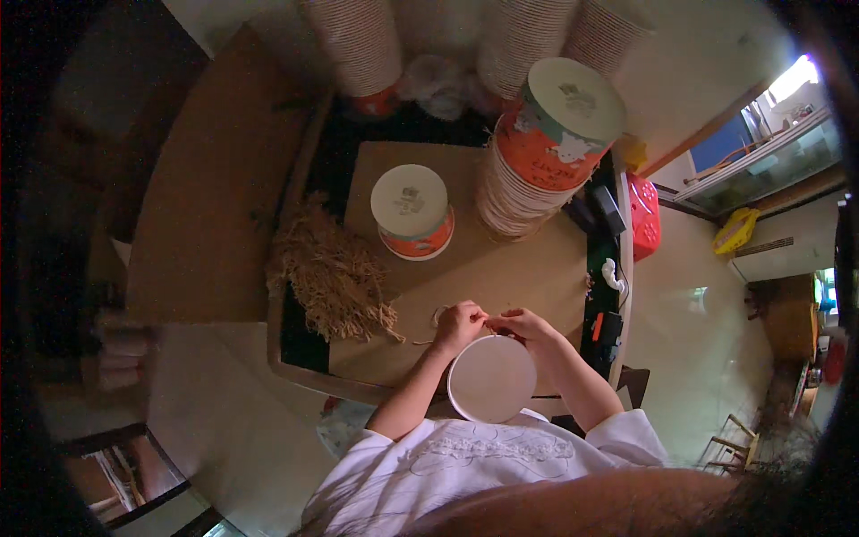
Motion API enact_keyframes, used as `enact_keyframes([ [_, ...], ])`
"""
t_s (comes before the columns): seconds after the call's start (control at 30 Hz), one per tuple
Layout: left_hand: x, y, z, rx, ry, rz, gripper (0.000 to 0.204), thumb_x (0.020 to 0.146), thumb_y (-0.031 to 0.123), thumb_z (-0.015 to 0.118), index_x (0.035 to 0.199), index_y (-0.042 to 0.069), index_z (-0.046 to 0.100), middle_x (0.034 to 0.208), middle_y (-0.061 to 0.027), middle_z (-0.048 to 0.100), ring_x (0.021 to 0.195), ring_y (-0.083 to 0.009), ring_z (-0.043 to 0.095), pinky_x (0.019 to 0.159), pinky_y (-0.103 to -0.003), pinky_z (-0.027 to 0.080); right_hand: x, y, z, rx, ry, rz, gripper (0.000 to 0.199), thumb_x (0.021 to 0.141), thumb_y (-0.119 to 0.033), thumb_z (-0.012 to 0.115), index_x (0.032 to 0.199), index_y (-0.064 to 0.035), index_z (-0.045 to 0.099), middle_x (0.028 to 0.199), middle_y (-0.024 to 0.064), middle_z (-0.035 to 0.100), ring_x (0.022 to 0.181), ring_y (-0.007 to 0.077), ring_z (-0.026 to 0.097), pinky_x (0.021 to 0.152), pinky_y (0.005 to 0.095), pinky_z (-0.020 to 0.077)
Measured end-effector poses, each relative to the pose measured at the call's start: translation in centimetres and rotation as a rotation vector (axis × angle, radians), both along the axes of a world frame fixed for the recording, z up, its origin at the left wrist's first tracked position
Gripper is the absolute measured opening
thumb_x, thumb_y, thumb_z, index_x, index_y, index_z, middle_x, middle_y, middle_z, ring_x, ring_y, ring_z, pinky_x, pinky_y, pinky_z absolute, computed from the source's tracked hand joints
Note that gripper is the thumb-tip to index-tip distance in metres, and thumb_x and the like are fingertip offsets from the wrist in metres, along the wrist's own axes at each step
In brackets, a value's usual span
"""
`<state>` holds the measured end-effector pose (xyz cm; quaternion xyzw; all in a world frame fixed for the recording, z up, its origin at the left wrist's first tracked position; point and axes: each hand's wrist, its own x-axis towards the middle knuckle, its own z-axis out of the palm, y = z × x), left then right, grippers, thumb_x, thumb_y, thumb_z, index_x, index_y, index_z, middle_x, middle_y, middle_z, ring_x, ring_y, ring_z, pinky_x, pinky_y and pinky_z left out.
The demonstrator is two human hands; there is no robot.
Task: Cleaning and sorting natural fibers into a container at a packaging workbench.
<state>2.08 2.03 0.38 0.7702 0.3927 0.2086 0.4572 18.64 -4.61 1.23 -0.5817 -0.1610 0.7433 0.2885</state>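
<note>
A round paper bucket (492,380), its pale round face turned up, rests against my white shirt at the table's near edge. Just beyond its far rim, my left hand (460,326) and my right hand (528,328) meet, fingertips closed in a pinch. A thin tan cord seems to run between them, mostly hidden by the fingers. Left of my hands lies a heap of tan cords (335,273). Farther off stands an upside-down orange and green paper bucket (409,202). To its right, a leaning stack of similar buckets (559,125) has cords hanging along its side.
Cardboard (537,277) covers the tabletop. Tall stacks of white paper buckets (358,45) line the back. Along the right edge lie a black and orange tool (606,329), a crumpled white tissue (613,276) and dark boxes (608,211). A red basket (643,215) stands beyond that edge.
</note>
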Motion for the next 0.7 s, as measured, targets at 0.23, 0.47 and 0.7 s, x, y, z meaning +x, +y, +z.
enact_keyframes([
  [0.23, -0.5, 0.3, -0.6, -0.013, -0.074, 0.162, 0.006, 0.067, 0.010, 0.066, 0.069, 0.005, 0.063, 0.070, -0.0086, 0.060, 0.067, -0.0224, 0.059, 0.058, -0.032, 0.047, 0.9, -0.9, 1.1, 0.186, -0.036, 0.233, 0.020, 0.080, -0.019, 0.060, 0.086, -0.0009, 0.063, 0.075, 0.0019, 0.060, 0.065, 0.0074, 0.053, 0.056, 0.0197, 0.0425],
  [0.47, -0.3, 0.5, 1.2, 0.107, -0.204, -0.056, 0.008, 0.068, 0.010, 0.067, 0.074, 0.005, 0.065, 0.073, -0.0086, 0.061, 0.068, -0.0200, 0.060, 0.062, -0.028, 0.047, 0.1, -1.4, 2.4, 0.152, -0.018, 0.142, 0.018, 0.080, -0.017, 0.060, 0.089, -0.0024, 0.063, 0.077, 0.0017, 0.060, 0.068, 0.0083, 0.053, 0.060, 0.0219, 0.0433],
  [0.7, -0.1, -0.3, 0.7, -0.169, -0.115, -0.054, 0.007, 0.072, 0.009, 0.064, 0.079, 0.005, 0.065, 0.074, -0.0067, 0.062, 0.067, -0.0180, 0.061, 0.060, -0.028, 0.047, -0.3, -1.8, 1.5, 0.162, 0.022, -0.019, 0.013, 0.080, -0.017, 0.060, 0.085, -0.0044, 0.059, 0.072, -0.0003, 0.058, 0.063, 0.0063, 0.052, 0.054, 0.0187, 0.0413],
])
